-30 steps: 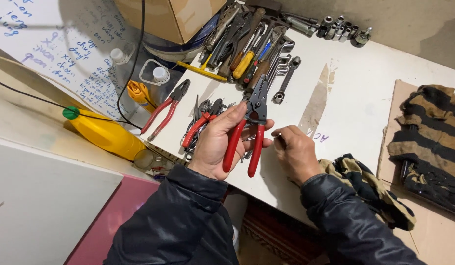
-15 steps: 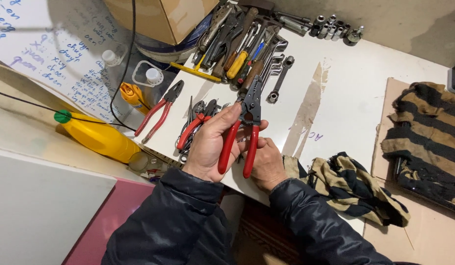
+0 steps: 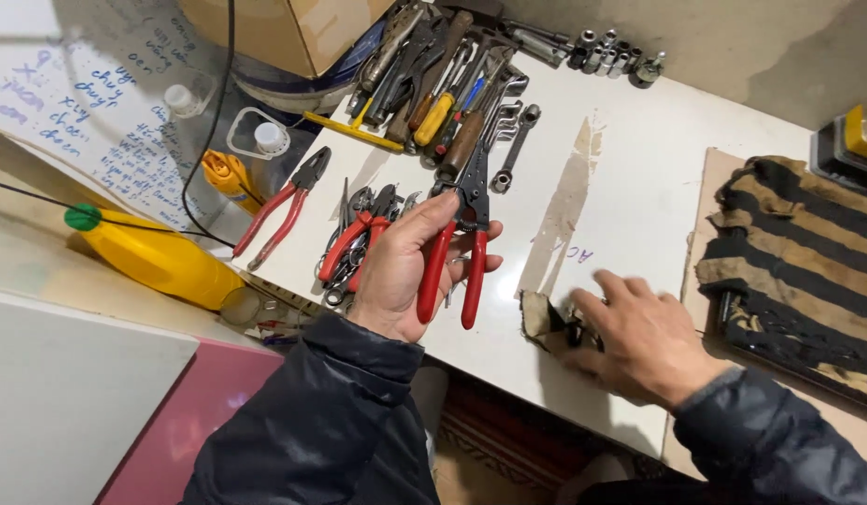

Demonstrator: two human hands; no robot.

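Red-handled steel pliers (image 3: 457, 252) stand upright in your left hand (image 3: 401, 271), jaws up, raised over the near edge of the white table (image 3: 639, 187); your fingers wrap the left handle while the right handle hangs free beside it. Your right hand (image 3: 639, 341) lies flat, fingers spread, on a small brown-and-black rag (image 3: 546, 323) at the table's near edge, pressing it down rather than gripping it. Toward the right edge a larger striped brown-and-black cloth (image 3: 798, 252) lies on a cardboard sheet. Off the left edge lies a yellow plastic bottle with a green cap (image 3: 153, 257). At the far edge you have a heap of mixed hand tools (image 3: 433, 84), with a row of steel sockets (image 3: 611, 56) near the far right corner. A second pair of red-handled pliers (image 3: 284, 206) lies near the left edge, and a chrome wrench (image 3: 513, 150) lies just beyond the pliers you hold.
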